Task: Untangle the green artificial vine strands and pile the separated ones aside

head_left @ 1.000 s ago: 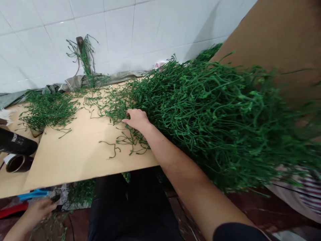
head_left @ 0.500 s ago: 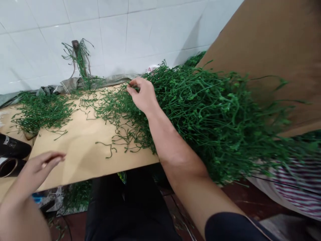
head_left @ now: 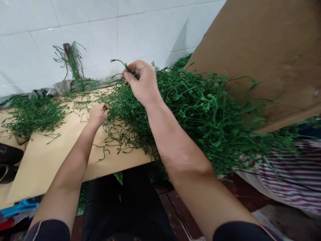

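Observation:
My right hand [head_left: 141,82] is raised over the left end of a big heap of thin green stems [head_left: 195,110]. Its thumb and fingers pinch a green stem [head_left: 117,61], whose curved tip sticks out to the left. Lower and to the left, my left hand [head_left: 97,115] is at the edge of the loose stems [head_left: 120,134] in front of the heap. Its fingers are curled together, and whatever may be between them is too small to make out.
A brown board [head_left: 42,157] covers the tabletop. A smaller pile of green stems [head_left: 37,113] lies at left, beside dark cylinders [head_left: 10,154]. More stems hang on an upright piece [head_left: 67,50] by the tiled wall. A large cardboard sheet [head_left: 255,43] leans at right, above striped cloth [head_left: 296,167].
My left hand has moved right and forward, from the board's left side to the loose stems. My right hand has lifted slightly, and a stem now shows in its fingers.

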Action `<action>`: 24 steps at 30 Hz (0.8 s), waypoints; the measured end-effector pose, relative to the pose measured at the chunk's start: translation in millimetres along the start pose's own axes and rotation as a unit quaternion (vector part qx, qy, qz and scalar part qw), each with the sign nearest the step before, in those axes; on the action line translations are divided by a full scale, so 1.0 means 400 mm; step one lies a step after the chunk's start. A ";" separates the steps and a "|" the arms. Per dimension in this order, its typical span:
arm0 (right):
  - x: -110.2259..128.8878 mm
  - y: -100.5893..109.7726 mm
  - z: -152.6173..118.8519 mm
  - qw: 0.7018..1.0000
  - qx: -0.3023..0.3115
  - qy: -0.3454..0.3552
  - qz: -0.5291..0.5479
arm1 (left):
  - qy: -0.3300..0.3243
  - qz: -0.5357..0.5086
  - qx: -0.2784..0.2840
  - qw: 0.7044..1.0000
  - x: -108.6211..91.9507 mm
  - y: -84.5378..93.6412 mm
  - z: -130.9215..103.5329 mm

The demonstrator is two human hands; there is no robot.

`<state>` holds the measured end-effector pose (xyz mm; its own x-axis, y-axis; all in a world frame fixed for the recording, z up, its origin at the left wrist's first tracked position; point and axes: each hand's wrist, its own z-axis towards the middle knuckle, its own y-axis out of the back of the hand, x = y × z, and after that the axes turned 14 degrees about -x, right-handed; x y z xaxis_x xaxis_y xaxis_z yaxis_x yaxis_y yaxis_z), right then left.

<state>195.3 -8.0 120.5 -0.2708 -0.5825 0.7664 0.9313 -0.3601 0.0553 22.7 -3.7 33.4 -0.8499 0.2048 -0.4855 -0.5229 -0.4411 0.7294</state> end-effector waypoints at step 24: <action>-0.005 -0.098 -0.062 0.932 0.334 0.112 -0.088 | 0.113 -0.423 -0.033 0.898 -0.001 0.211 0.016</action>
<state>153.1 -11.0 100.9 -0.4080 -0.7221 0.5587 0.7910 0.0261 0.6113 -21.5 -35.3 98.3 -0.1115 0.3122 -0.9435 -0.9644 -0.2630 0.0270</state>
